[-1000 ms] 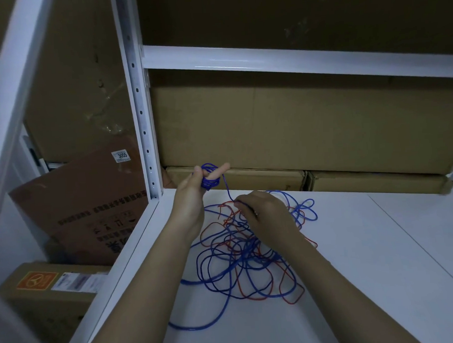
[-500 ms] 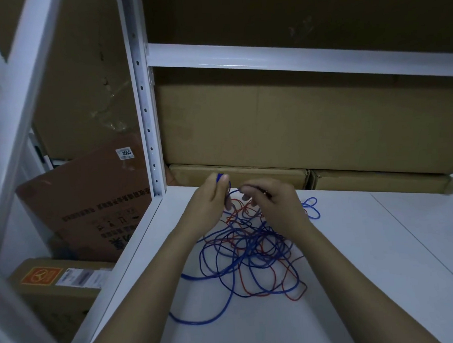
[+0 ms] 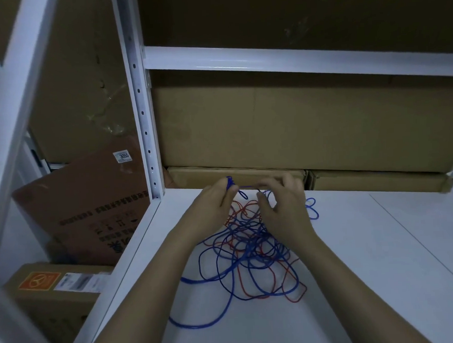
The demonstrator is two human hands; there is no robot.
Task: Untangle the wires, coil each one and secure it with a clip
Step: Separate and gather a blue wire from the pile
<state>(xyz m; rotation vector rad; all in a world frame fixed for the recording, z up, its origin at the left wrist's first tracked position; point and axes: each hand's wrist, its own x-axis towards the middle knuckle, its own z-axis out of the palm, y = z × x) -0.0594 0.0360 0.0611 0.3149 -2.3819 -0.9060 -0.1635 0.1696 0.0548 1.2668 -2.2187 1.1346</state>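
Hands close together above the tangle, winding blue wire onto the left

Nearest, at 6 o'clock on the white worktop (image 3: pixel 344 283), a loose run of the blue wire (image 3: pixel 202 324) trails out of the pile; at the centre it lies knotted with the red wire (image 3: pixel 295 296), thin glossy loops crossing many times, with a small blue loop out at 3 o'clock. Beyond, the left hand (image 3: pixel 211 203) grips a small bundle of blue turns at its fingertips, and the right hand (image 3: pixel 285 210), a second ago down on the heap, has risen beside it, fingers curled, seemingly pinching the strand between them, though blur hides the contact. I judge coiling has only begun; the red is untouched and no clip shows. Farthest, at 12 o'clock, cardboard boxes (image 3: pixel 296 131) fill the shelf.
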